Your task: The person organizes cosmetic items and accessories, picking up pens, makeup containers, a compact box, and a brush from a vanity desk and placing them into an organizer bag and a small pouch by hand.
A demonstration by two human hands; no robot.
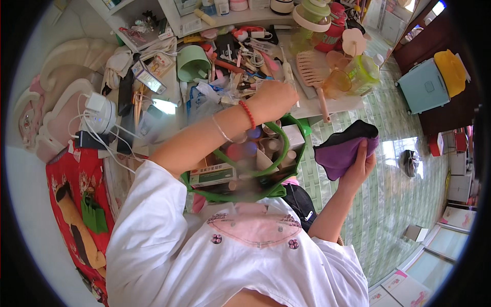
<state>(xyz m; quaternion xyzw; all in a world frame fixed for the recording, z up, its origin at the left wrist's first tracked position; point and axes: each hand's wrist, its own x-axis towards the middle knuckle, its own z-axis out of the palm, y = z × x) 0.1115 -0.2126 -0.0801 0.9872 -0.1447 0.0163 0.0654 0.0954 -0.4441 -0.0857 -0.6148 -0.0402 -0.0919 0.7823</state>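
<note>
My right hand (362, 166) grips a purple cloth with a black edge (345, 153), held out over the floor to the right. My left hand (276, 98) is closed over the front of the cluttered desk, a red bead bracelet on its wrist. Its fingers curl away from view, so what they hold, if anything, is hidden. A slim white stick-like thing (286, 65) lies just beyond them. Under my left forearm, an open green bag (284, 190) stands against my body. Several bottles, jars and a white-and-green box (212, 174) fill it.
On the desk are a pink paddle hairbrush (311, 71), a green cup (193, 63), cables and small tools. A yellow-green bottle (363, 74) stands by the right edge. White cables trail from a round charger (99, 115). A blue suitcase (425, 87) stands at far right.
</note>
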